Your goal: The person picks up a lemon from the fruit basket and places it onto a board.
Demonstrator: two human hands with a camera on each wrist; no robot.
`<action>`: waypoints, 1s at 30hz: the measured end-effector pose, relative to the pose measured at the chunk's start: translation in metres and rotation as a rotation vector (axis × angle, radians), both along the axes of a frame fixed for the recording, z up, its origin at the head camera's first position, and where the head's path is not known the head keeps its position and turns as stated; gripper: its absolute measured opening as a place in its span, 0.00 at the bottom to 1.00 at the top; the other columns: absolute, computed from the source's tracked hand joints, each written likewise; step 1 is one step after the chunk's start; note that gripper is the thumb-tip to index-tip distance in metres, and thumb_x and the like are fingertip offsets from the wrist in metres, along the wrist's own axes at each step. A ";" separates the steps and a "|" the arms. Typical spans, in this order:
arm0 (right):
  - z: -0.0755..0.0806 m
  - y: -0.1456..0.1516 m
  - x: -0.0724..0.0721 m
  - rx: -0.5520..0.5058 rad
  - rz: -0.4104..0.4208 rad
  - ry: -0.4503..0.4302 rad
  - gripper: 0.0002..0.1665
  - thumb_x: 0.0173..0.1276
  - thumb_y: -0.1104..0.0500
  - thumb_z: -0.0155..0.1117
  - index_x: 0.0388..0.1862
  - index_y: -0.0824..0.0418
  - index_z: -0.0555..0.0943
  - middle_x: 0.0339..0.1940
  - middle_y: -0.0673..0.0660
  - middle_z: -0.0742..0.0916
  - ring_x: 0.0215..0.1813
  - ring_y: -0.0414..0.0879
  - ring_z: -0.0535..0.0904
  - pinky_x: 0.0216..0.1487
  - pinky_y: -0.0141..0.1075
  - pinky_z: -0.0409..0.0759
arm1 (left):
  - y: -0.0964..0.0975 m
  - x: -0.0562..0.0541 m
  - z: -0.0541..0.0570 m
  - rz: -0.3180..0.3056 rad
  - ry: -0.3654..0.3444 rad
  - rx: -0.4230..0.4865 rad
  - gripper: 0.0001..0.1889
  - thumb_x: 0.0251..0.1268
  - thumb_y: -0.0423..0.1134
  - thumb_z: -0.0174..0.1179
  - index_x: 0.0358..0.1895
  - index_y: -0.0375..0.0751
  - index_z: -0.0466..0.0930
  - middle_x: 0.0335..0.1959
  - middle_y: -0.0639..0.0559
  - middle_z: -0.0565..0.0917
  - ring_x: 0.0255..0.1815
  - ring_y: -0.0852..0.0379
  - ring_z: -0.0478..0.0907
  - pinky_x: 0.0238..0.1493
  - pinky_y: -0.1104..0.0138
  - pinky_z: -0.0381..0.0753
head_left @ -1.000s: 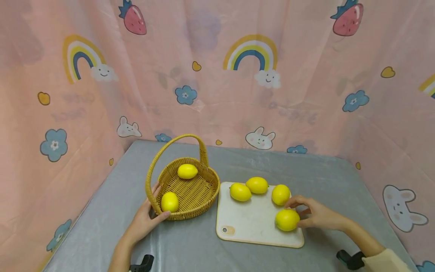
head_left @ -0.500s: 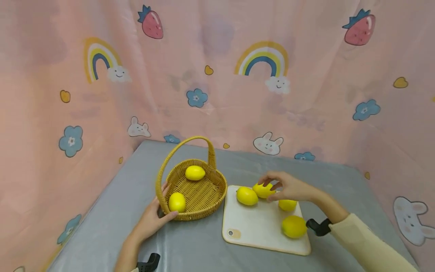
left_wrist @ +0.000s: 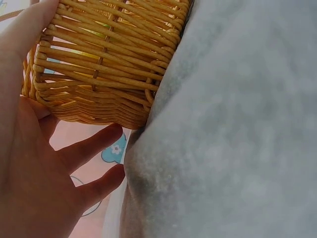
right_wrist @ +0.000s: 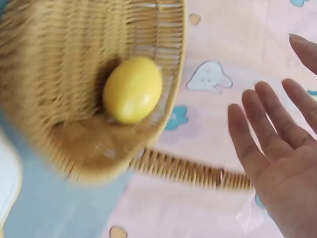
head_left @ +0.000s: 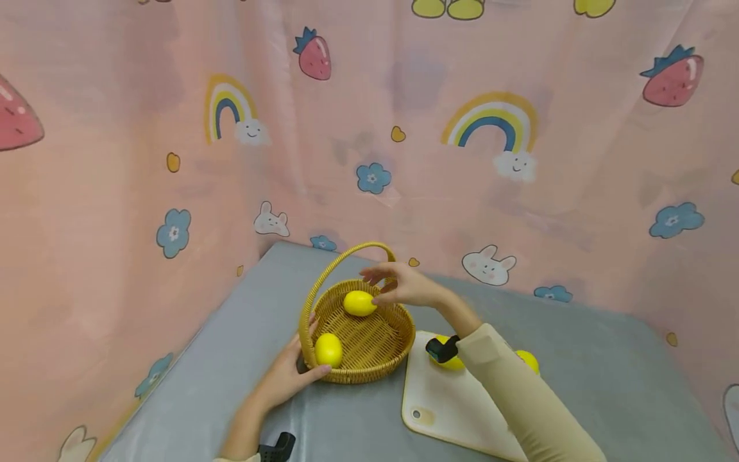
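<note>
A woven yellow basket (head_left: pixel 366 343) with a tall arched handle stands on the grey table. Two lemons lie inside it: one lemon (head_left: pixel 328 350) near the front left, another lemon (head_left: pixel 359 303) toward the back. My left hand (head_left: pixel 281 380) holds the basket's left side, thumb at the rim and fingers spread along the outer weave, as the left wrist view also shows. Over the back right of the basket hovers my right hand (head_left: pixel 411 287), its fingers loosely extended. In the right wrist view that hand (right_wrist: pixel 285 148) has nothing in it and is apart from the lemon (right_wrist: pixel 132 89).
Right of the basket lies a white cutting board (head_left: pixel 456 410). On it a lemon (head_left: pixel 449 362) shows beside the wrist camera, and part of another lemon (head_left: pixel 528 360) behind the sleeve. The forearm covers the rest of the board. A pink printed curtain (head_left: pixel 323 115) encloses the table.
My right hand has moved left from the lemon at the board's right side, across the board, to above the basket. My left hand stays on the basket. The head view has turned left.
</note>
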State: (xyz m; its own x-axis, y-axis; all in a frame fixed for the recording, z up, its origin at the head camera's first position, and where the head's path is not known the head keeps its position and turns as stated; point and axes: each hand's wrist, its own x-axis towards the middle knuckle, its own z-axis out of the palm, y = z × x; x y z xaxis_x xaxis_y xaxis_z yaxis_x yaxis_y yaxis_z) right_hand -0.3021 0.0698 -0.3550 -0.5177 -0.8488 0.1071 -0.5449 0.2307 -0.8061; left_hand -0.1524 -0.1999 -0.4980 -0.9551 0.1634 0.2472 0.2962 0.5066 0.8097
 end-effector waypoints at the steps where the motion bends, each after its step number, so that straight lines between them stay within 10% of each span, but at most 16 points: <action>1: -0.003 -0.007 -0.002 -0.005 0.013 0.006 0.34 0.64 0.67 0.68 0.69 0.70 0.71 0.64 0.67 0.78 0.64 0.65 0.72 0.62 0.57 0.75 | 0.000 -0.001 0.000 0.002 0.002 0.004 0.48 0.61 0.50 0.70 0.80 0.42 0.53 0.82 0.56 0.47 0.79 0.45 0.47 0.72 0.39 0.51; 15: -0.045 -0.069 -0.031 0.057 -0.069 0.039 0.26 0.68 0.71 0.64 0.65 0.73 0.74 0.59 0.71 0.80 0.62 0.64 0.75 0.62 0.52 0.77 | -0.003 -0.003 -0.002 0.021 -0.039 0.001 0.48 0.61 0.54 0.70 0.80 0.43 0.54 0.81 0.54 0.51 0.78 0.47 0.50 0.73 0.43 0.53; 30: -0.068 -0.072 -0.037 0.209 -0.145 0.047 0.28 0.61 0.75 0.67 0.62 0.74 0.76 0.59 0.68 0.81 0.62 0.62 0.76 0.62 0.50 0.76 | -0.004 -0.005 -0.002 0.004 -0.068 0.005 0.49 0.61 0.53 0.69 0.81 0.48 0.50 0.81 0.65 0.45 0.79 0.54 0.46 0.74 0.43 0.51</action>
